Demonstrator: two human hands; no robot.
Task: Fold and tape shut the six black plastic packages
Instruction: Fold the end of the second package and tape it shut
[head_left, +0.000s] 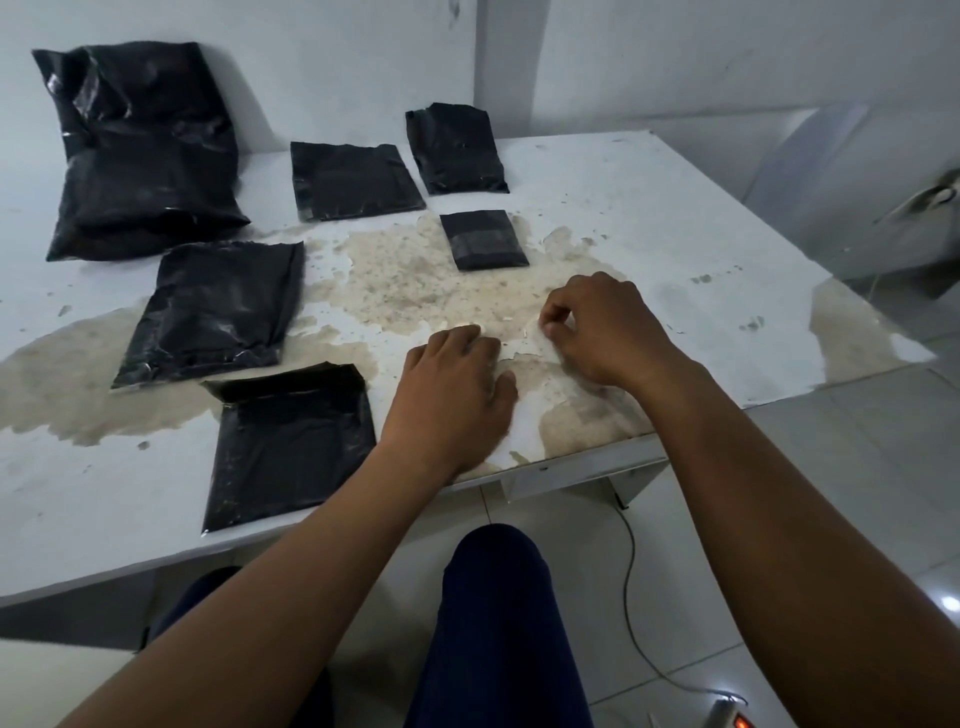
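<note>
Both hands rest near the front edge of the worn white table (649, 208), close together. The left hand (457, 384) lies palm down with its fingers bent onto the surface. The right hand (602, 327) has its fingers curled and thumb pinched against them, seemingly on a thin pale or clear strip, perhaps tape, that is too faint against the peeling tabletop to make out. What lies under the left fingers is hidden.

All six black packages sit beyond and left of the hands, none touched. The nearest package (291, 447) lies just left of the left hand, its top flap folded. Past it come the second package (213, 312) and the large bag (140, 150) against the wall. Straight beyond the right hand is the small package (483, 239), then the flat package (353, 182) and the far package (454, 148). No writing or labels can be read
</note>
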